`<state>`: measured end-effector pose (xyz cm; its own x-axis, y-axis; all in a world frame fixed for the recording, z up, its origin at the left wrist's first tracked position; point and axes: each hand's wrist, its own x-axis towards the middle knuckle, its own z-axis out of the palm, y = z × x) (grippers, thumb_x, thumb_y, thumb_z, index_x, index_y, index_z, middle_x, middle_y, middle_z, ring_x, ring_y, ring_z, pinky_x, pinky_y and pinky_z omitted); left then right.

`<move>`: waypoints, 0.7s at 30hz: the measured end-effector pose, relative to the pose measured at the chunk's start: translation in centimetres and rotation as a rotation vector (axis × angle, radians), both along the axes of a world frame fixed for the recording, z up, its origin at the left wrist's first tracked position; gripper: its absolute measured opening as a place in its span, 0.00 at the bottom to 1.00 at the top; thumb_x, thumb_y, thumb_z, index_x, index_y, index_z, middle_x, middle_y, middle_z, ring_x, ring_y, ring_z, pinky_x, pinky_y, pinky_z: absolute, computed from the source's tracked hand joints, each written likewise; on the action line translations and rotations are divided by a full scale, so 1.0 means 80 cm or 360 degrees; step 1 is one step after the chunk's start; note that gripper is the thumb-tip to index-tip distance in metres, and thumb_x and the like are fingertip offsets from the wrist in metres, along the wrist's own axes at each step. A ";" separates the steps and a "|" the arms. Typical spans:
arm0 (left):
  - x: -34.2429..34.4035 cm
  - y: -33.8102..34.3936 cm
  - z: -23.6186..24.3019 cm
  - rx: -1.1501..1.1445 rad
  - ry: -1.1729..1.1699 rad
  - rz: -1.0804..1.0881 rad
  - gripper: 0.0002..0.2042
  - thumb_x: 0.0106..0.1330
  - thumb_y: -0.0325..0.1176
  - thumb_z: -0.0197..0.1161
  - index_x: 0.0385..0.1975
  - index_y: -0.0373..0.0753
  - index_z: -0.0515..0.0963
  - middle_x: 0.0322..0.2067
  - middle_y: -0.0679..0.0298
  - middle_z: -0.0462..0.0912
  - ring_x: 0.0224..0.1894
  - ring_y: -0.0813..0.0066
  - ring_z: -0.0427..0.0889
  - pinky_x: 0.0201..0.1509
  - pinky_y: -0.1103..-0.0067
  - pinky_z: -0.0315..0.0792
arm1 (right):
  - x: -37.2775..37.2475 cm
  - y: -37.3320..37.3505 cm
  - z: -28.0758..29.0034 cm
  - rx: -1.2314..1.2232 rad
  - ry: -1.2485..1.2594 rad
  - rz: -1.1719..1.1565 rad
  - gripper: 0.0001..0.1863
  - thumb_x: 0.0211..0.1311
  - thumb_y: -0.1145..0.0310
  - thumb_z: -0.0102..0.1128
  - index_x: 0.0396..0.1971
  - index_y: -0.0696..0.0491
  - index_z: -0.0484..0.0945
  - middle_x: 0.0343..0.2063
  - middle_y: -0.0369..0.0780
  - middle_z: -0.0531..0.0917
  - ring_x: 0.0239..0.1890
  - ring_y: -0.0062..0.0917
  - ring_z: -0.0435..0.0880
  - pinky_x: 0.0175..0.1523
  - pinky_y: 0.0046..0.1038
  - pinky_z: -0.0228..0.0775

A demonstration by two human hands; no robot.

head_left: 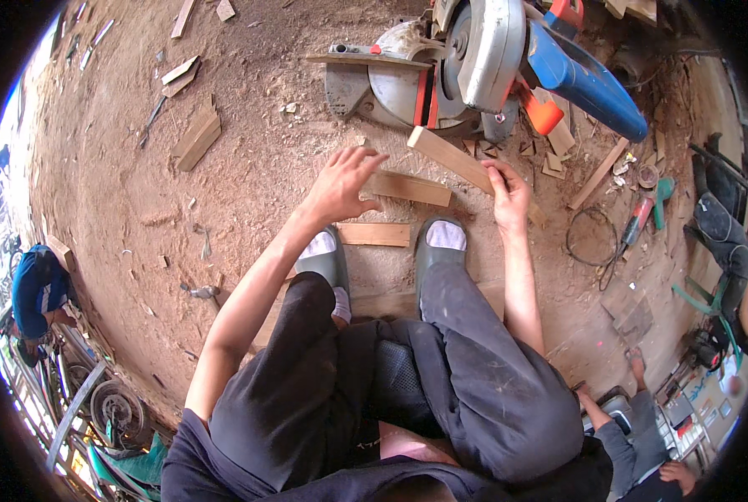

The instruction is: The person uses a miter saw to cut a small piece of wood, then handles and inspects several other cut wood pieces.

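The ground is bare brown earth, scattered with sawdust and scraps of wood around a chop saw with a blue handle. On the person's side of the saw, the right hand pinches the near end of a wooden stick between thumb and fingers; the stick's other end points toward the saw's base, and whether they touch I cannot tell. The left hand, nearer the person than the saw, has its fingers spread and half curled with nothing in its grip, beside the left end of a wooden block lying before the saw. A second block lies farther from the saw, between the person's grey shoes.

Left of the saw are a pair of offcuts and a wider piece of wood. To its right, on the near side, lie a long strip of wood, a red power tool and its looped black cable. Well away from the saw, at the far left, are a person in blue and a spoked wheel; at the lower right, another person in shorts sits near cluttered equipment.
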<state>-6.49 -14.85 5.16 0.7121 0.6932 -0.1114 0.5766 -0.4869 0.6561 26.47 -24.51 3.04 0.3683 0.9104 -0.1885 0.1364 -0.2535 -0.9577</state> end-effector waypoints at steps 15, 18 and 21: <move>-0.013 0.001 -0.063 0.0115 0.0069 -0.0186 0.26 0.52 0.21 0.68 0.55 0.37 0.78 0.53 0.59 0.80 0.59 0.59 0.78 0.64 0.67 0.73 | -0.047 -0.026 0.031 0.0034 -0.0298 0.0437 0.09 0.68 0.72 0.63 0.44 0.58 0.79 0.40 0.42 0.83 0.47 0.30 0.83 0.55 0.30 0.72; -0.015 0.012 -0.034 -0.0006 0.0146 -0.0271 0.40 0.46 0.26 0.77 0.66 0.44 0.72 0.62 0.58 0.75 0.66 0.53 0.72 0.72 0.62 0.68 | -0.068 -0.024 0.047 0.0117 -0.0607 0.0661 0.18 0.58 0.71 0.72 0.48 0.57 0.80 0.43 0.44 0.80 0.49 0.38 0.81 0.56 0.36 0.73; -0.022 0.016 -0.012 -0.0072 0.0105 -0.0158 0.50 0.41 0.29 0.81 0.72 0.46 0.65 0.66 0.57 0.70 0.69 0.51 0.67 0.75 0.60 0.63 | -0.088 -0.028 0.043 0.0070 -0.0724 0.0695 0.24 0.54 0.69 0.76 0.51 0.56 0.80 0.42 0.44 0.78 0.49 0.41 0.80 0.56 0.39 0.74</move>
<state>-8.23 -13.55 4.21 0.7673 0.6126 -0.1897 0.5694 -0.5146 0.6410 19.44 -26.74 6.47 -0.0045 0.9982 -0.0598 0.6144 -0.0444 -0.7877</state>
